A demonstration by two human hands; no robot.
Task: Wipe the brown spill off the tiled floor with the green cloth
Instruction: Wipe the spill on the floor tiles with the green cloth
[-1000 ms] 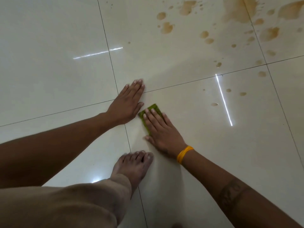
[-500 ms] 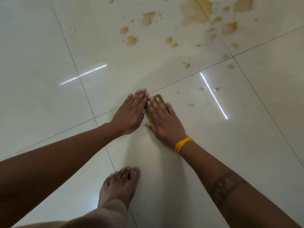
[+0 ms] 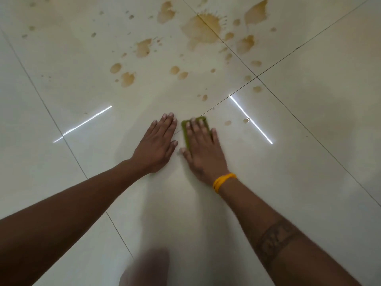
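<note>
Head: green cloth (image 3: 186, 129) flat under right hand (image 3: 203, 149).

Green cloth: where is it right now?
Head view, centre: the green cloth lies flat on the tiled floor under the right hand, just right of the left hand, short of the brown spill.

Bare arms; a yellow band (image 3: 224, 181) on the right wrist, a dark forearm tattoo (image 3: 276, 240).
</note>
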